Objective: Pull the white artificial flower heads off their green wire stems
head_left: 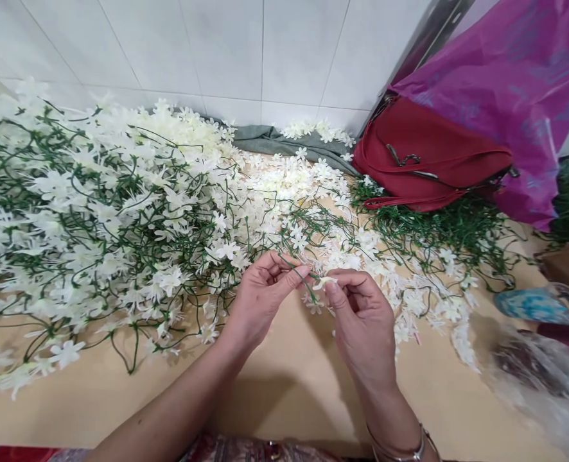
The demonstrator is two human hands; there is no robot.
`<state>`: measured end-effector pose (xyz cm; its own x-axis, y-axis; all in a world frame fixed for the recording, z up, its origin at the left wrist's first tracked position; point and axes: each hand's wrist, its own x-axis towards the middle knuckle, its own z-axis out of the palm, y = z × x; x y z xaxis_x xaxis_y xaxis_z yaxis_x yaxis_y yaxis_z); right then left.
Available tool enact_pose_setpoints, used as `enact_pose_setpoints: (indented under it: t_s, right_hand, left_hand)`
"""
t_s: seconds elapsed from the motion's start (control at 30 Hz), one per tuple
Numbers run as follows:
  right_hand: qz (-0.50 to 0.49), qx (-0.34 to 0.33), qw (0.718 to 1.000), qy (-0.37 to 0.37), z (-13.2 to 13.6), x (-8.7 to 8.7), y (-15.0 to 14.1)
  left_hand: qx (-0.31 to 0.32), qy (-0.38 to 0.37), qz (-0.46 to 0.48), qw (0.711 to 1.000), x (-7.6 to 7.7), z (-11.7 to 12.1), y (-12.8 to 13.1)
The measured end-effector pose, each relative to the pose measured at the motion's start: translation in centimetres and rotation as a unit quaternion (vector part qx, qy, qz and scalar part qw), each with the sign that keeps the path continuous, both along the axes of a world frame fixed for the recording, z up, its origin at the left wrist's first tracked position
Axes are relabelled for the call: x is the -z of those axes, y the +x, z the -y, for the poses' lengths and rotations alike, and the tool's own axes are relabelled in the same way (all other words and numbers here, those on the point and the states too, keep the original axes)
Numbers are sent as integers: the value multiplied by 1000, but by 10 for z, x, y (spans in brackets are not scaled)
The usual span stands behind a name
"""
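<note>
Between thumb and fingers, my left hand [270,289] pinches a thin green plastic stem [291,263] near the middle of the table. My right hand [364,314] meets it from the other side, its thumb and forefinger closed on a small white artificial flower [323,282] at the stem's end. The two hands are a short gap apart. Beside my left hand lies a large heap of white artificial flowers on green stems [121,212]. Loose white petal pieces [284,179] are spread behind both hands.
A red bag [429,154] rests on green stems [424,228] at the back right, under a purple plastic bag [510,83]. Clear plastic wrapping [544,378] lies at the right. Grey-green cloth [270,138] runs along the tiled wall [227,51] behind the tan table [275,391].
</note>
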<state>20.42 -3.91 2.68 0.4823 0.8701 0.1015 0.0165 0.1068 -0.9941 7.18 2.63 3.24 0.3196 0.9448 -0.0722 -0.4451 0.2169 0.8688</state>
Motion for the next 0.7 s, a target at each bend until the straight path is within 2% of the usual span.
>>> enact_pose_setpoints:
  t_s: [0.23, 0.37, 0.7]
  right_hand:
    - [22, -14, 1000, -4, 2, -3, -3]
    - [36, -2, 999, 4, 4, -5, -2]
    - [38, -5, 999, 2, 2, -8, -4]
  left_hand:
    - [-9, 30, -51, 998, -2, 2, -3]
    - [-27, 39, -52, 998, -3, 1, -4]
    - [-25, 89, -57, 994, -8, 3, -4]
